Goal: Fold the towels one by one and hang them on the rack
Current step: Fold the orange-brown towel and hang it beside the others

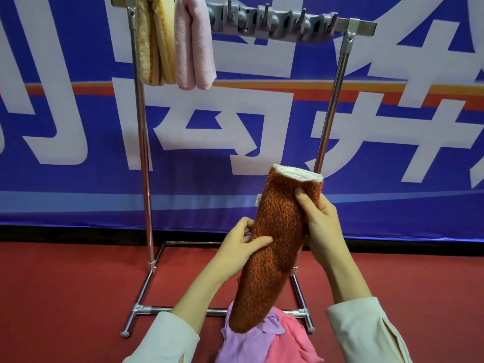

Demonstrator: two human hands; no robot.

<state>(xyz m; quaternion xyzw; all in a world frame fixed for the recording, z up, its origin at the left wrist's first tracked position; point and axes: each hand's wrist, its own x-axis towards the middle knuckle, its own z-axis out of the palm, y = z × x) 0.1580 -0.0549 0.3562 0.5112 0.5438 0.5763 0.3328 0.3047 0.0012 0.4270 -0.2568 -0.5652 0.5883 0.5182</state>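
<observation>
Got the folded orange towel (277, 242) gripped in both hands, left hand (242, 244) low, right hand (319, 226) higher. Long axis points up toward the rack (348, 24), bare bar up right of 2 hung towels.

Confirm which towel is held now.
The rust-orange towel, gripped by left hand and right hand. Yellow towel and pale pink towel hang on the rack; lilac towel and hot-pink towel lie below.

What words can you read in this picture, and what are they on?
Blue banner: big white characters, cut off by the picture's edges and crossed by the rack; none reads whole, so nothing can be quoted.
Small tag on the orange towel: too small to read.
No other text shows.
</observation>
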